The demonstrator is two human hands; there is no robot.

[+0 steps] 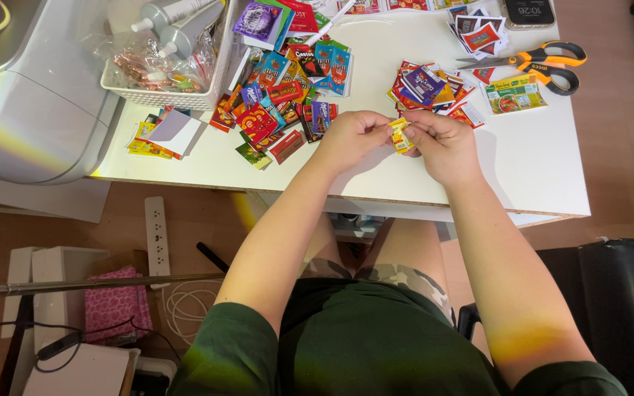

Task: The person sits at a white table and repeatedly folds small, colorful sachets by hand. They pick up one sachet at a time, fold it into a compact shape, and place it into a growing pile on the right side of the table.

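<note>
- Pinching a tiny yellow printed paper packet (400,135), both hands meet over the near-centre of the white table (530,176).
- Left hand (351,136) is closed on the packet's left edge, thumb and forefinger clamped; right hand (443,144) is closed on its right edge the same way. Hands nearly touch, with the packet between them.
- Judged handling: very light, thin, flexible paper or card; creases and tears easily, with little stiffness. Fingertip pinch at opposite edges looks like the right hold; a harder squeeze would likely crush it.
- Surface looks glossy, so probably a bit slippery.
- At 12 o'clock from the hands: a small heap of red, purple and yellow miniature wrappers (428,89).
- At 10 o'clock: a bigger scatter of multicoloured miniature packets (282,103), running up to a white perforated plastic basket (157,95) holding glue bottles and a clear bag.
- At 1 o'clock: orange-and-black-handled scissors (541,62), blades shut, beside a green-and-yellow printed cutout (514,94).
- Far edge at 1 o'clock: a dark phone (528,12), partly cut off.
- At 9 o'clock, near the table edge: a white folded paper slip on yellow cutouts (169,132).
</note>
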